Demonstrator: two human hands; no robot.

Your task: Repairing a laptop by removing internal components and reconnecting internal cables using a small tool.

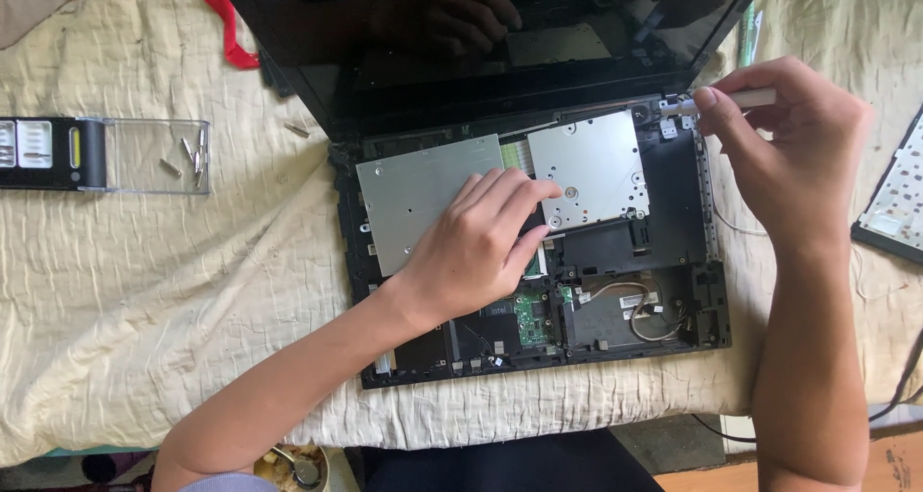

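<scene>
Head view: our left hand presses flat, fingers loose, on the stiff, fragile open laptop; our right hand pinches a slim, light screwdriver at the far-right hinge.

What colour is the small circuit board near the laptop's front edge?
Green, seen in the head view: the circuit board sits just below the left hand.

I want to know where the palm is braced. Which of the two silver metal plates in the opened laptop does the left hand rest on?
The left hand rests on the larger, left plate. The squarer right plate, dotted with screws, lies uncovered beside its fingertips.
</scene>
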